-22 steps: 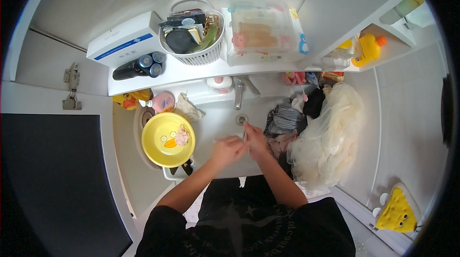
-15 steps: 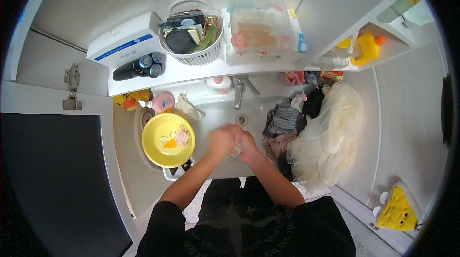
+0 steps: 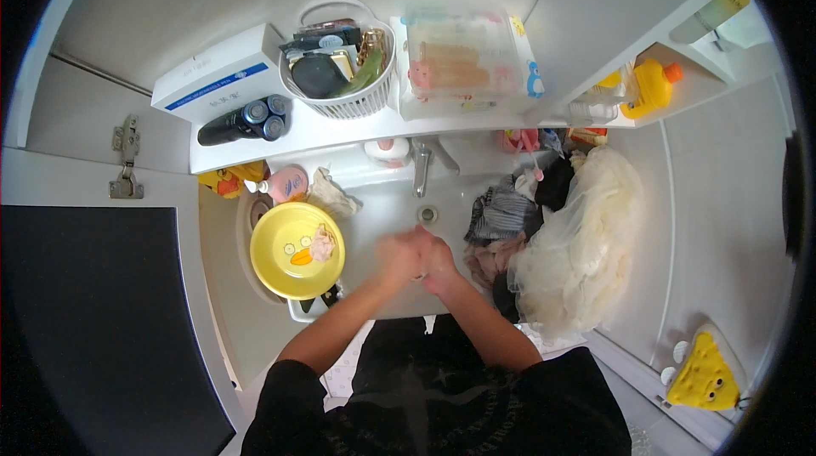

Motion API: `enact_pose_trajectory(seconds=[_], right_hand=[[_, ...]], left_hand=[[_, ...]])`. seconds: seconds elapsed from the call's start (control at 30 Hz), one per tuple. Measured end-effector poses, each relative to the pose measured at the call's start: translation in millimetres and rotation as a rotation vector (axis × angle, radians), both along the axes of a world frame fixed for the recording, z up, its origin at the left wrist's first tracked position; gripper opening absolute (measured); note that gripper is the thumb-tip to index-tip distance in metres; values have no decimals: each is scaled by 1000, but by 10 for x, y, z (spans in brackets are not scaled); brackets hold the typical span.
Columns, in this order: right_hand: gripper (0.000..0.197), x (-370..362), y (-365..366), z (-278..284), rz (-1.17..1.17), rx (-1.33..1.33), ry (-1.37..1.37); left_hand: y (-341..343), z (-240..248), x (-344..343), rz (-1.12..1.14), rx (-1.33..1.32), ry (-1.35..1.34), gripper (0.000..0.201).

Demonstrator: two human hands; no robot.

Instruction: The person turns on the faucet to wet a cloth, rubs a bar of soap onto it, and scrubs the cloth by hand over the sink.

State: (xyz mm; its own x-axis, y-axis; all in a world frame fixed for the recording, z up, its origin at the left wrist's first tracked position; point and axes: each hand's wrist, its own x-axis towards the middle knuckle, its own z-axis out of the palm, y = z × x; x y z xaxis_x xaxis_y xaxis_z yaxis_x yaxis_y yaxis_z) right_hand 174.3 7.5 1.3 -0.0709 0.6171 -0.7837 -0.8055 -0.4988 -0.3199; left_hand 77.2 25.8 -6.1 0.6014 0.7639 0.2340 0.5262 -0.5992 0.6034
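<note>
Over the sink (image 3: 382, 294), my two hands are closed together just below the drain. My left hand (image 3: 399, 254) is smeared by motion, its fingers pressed against my right hand (image 3: 438, 261). A scrap of pale, wet-looking cloth (image 3: 419, 277) shows between them; most of it is hidden in the grip. Left of my hands stands a yellow basin (image 3: 265, 273) with a cartoon face and a small pinkish cloth (image 3: 321, 244) inside. A cream cloth (image 3: 330, 193) lies behind the basin. To the right lie a striped grey garment (image 3: 501, 211) and a pink garment (image 3: 493, 259).
Beyond my hands rises a faucet (image 3: 421, 171). A large cream tulle bundle (image 3: 574, 252) fills the sink's right side. A pink pump bottle (image 3: 289, 184) stands behind the basin. The shelf above holds a white basket (image 3: 361, 103), a shaver (image 3: 229, 124) and a clear box (image 3: 463, 39).
My hands are still pressed together and have shifted slightly, with the left one blurred in both frames. Less of the pale cloth shows below them now.
</note>
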Motion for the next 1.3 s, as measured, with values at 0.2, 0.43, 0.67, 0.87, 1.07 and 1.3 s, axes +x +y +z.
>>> enact_pose_trajectory(seconds=[0.2, 0.43, 0.67, 0.87, 1.07, 1.3], right_hand=[[23, 147, -102, -666, 84, 92, 29], [30, 36, -29, -80, 193, 61, -5], [31, 31, -19, -62, 239, 124, 6], [33, 91, 0, -45, 203, 42, 73], [30, 6, -32, -328, 114, 188, 207], [33, -40, 14, -187, -10, 46, 242]], left_hand=[[-37, 189, 119, -9, 123, 27, 18], [-50, 43, -52, 74, -17, 67, 13], [308, 229, -78, 283, -44, 120, 14], [198, 177, -65, 143, -22, -46, 18], [-195, -419, -102, 86, 177, 73, 14], [-51, -98, -96, 187, 156, 289, 22]])
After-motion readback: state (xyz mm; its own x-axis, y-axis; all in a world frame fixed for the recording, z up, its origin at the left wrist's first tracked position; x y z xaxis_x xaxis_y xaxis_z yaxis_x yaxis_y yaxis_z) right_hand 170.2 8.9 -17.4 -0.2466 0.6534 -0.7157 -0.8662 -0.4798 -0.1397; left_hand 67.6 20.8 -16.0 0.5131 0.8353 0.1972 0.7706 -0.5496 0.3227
